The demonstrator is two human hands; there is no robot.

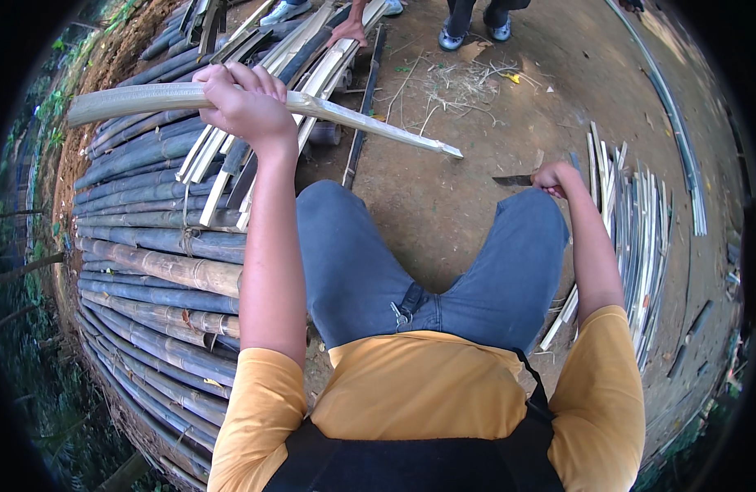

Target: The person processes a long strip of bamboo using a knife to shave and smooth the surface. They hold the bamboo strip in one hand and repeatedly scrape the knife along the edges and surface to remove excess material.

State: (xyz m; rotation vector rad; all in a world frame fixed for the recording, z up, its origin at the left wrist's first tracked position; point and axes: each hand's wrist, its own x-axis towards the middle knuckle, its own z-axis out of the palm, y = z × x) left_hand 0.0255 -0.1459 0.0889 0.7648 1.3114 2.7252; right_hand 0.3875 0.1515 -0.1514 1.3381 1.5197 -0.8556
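My left hand [248, 102] is raised at the upper left, its fingers wrapped round a long pale bamboo strip [370, 125]. The strip lies almost level, with its wide end to the left and its thin end slanting down to the right over bare ground. Beside my right knee, my right hand [554, 176] is closed on a knife [513, 179]. The dark blade points left, apart from the strip; the handle is mostly hidden in my fingers.
Dark bamboo poles [161, 271] are stacked along the left, with split strips [312, 86] on top. Another person's hand [347, 33] touches those strips. A bundle of thin strips [644, 246] lies at the right. Shavings [468, 86] litter the ground ahead, near a person's shoes [451, 39].
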